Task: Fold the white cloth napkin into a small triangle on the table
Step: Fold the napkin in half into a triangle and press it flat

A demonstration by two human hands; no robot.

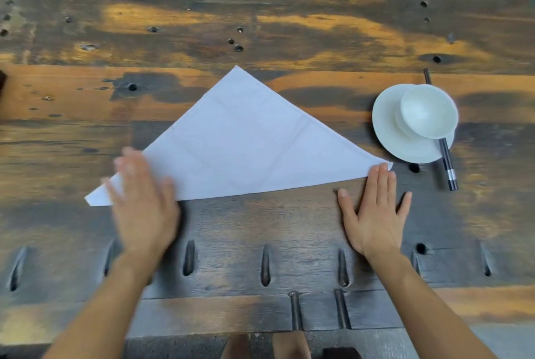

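We have the white napkin (243,138) lying flat on the wooden table (260,11) as one large triangle, its long folded edge toward us and its apex pointing away. Our right hand (376,208) lies open and flat, fingers spread, with only the fingertips (382,173) touching the right corner of the cloth; it grips nothing. Our left hand (142,199) is also open, palm down over the left part of the cloth near its corner, but it is blurred, so we cannot tell whether it presses the fabric or hovers just above it. The risk, as we judge it, is that a light fingertip hold on the right lets that corner slide when the left corner is carried across, so the edges of the next fold fail to line up and the smaller triangle comes out skewed. A fast sweep of the left hand could also drag or wrinkle the layers apart. The right corner lies near a white plate (388,127), so a wide move there could knock it. On that plate sits a white bowl (428,111), which looks empty, and a pair of dark chopsticks (448,167) passes beneath them.
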